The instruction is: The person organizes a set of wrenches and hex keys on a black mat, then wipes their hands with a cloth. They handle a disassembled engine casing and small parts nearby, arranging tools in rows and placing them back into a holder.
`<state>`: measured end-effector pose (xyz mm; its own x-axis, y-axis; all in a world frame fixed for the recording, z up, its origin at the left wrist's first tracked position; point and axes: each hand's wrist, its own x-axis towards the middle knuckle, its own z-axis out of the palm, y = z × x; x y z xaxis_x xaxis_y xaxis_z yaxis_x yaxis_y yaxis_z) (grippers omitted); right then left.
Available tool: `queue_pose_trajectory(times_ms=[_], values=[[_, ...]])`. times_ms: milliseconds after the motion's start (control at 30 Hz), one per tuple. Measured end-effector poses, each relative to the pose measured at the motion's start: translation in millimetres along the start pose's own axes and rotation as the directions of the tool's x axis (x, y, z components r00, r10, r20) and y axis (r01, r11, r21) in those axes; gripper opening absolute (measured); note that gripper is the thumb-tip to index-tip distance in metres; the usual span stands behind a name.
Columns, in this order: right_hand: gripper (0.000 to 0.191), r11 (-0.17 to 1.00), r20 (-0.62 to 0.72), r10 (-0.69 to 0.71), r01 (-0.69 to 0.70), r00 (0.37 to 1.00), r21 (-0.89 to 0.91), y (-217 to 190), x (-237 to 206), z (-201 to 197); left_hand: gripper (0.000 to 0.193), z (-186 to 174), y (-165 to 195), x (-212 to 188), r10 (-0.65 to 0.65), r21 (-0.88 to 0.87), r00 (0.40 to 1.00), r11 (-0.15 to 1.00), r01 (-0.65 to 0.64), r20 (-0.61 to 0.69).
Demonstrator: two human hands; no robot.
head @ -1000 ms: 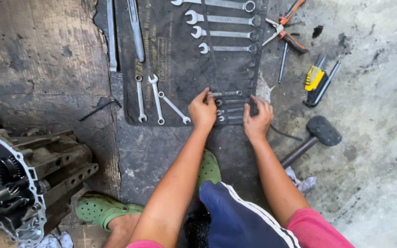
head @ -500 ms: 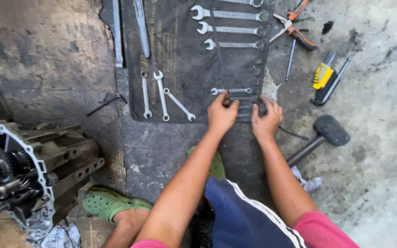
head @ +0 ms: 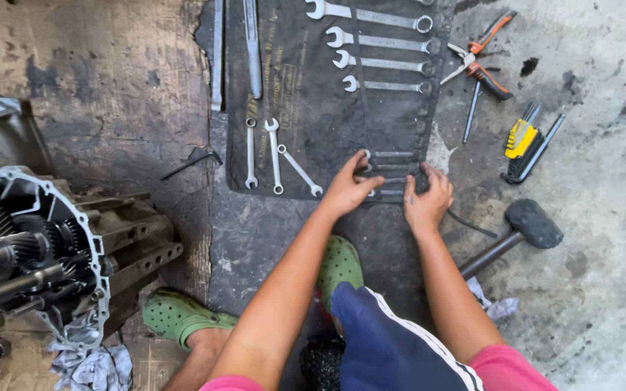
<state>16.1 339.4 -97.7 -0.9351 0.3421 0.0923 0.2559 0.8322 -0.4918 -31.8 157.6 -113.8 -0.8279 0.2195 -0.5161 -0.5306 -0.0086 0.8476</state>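
Head view looks down on us crouched over a rough, stained concrete floor [head: 603,289], where a dark, worn fabric tool roll [head: 306,80] lies spread flat. Our left hand [head: 348,190] rests on the roll's lower edge, fingers bent and pinching the end of the small wrenches [head: 393,174], thin bright steel bars tucked in pockets at the roll's bottom right corner. Our right hand [head: 427,199] sits just beside it, fingers curled over the same corner of the roll and touching those wrenches; whether it truly grips one we cannot tell. Higher in the roll lie four larger combination wrenches [head: 378,51], polished, laid in parallel with open ends to the left. Three slim spanners [head: 277,156] lie loose near the roll's lower left. On the bare floor to the right we see orange-handled pliers [head: 480,51], a yellow-and-black hex key set [head: 524,141] fanned open, and a black rubber mallet [head: 530,224] with a dark shaft. At left stands a greasy cast-metal gearbox [head: 38,253] with toothed gears exposed. Green perforated clogs [head: 179,315] cover our feet.
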Motion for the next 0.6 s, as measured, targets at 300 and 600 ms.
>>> queue_pose_trajectory(times_ms=[300,600], values=[[0.03,0.916,0.25,-0.4,0.395,0.882,0.07,-115,-44,28,0.034,-83,-49,-93,0.076,0.185,0.948,0.983,-0.018,-0.309],[0.023,0.931,0.408,-0.321,0.365,0.855,-0.033,-161,-38,62,0.031,-128,-58,-118,0.087,0.22,0.885,0.975,0.018,-0.457]])
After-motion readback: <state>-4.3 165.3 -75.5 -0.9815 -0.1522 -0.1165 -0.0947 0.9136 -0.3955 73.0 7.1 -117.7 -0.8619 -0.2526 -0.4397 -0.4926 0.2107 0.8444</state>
